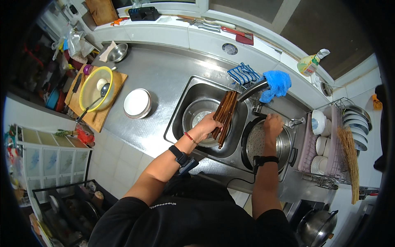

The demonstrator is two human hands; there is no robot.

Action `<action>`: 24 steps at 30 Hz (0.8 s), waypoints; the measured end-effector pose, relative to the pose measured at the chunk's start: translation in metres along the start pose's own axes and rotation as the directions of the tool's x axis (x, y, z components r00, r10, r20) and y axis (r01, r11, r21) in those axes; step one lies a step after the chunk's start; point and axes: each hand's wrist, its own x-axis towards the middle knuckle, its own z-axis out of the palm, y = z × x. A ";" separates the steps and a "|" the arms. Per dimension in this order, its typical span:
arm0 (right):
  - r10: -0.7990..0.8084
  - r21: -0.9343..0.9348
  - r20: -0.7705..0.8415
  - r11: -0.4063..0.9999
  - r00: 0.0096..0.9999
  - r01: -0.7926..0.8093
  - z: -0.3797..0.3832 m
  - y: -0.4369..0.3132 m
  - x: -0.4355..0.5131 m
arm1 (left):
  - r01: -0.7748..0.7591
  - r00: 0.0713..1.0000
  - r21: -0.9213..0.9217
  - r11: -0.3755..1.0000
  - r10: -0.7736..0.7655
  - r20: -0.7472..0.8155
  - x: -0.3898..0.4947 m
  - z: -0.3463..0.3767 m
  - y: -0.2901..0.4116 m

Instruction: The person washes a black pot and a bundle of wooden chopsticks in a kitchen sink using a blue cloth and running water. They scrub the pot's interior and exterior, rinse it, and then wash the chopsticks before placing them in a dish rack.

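Note:
My left hand [209, 125] grips a bundle of brown wooden chopsticks [226, 112] over the left sink basin [179, 95]. Below them in that basin rests a round metal bowl [189, 114]. My right hand [273, 126] is above a perforated steamer tray [257, 136] in a metal pot at the right basin; its fingers look curled, and whether they hold something cannot be told. Between the hands and the wall, the dark faucet [253, 90] points over the left basin, with a blue cloth [277, 83] draped on it. A striped cloth [243, 74] lies behind the sink.
White bowls or plates [137, 103] are stacked on the steel counter. Further left, a yellow-rimmed basket [111, 89] with a ladle stands on a wooden board [118, 89]. A dish rack [304, 154] holds bowls and plates at right. Knives and a spray bottle [308, 65] line the sill.

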 end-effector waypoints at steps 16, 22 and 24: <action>-0.022 0.163 0.292 0.986 0.956 -0.027 -0.014 0.005 -0.023 | 0.280 0.935 -0.477 0.833 -0.350 -0.062 0.033 -0.006 -0.009; 0.020 0.125 0.397 0.989 0.918 -0.076 -0.003 0.020 -0.009 | 0.167 0.955 -0.664 0.729 -0.286 -0.075 0.014 -0.019 -0.015; 0.001 0.134 0.408 0.989 0.913 -0.061 -0.001 0.025 -0.006 | 0.175 0.958 -0.688 0.704 -0.282 -0.046 0.009 -0.023 -0.013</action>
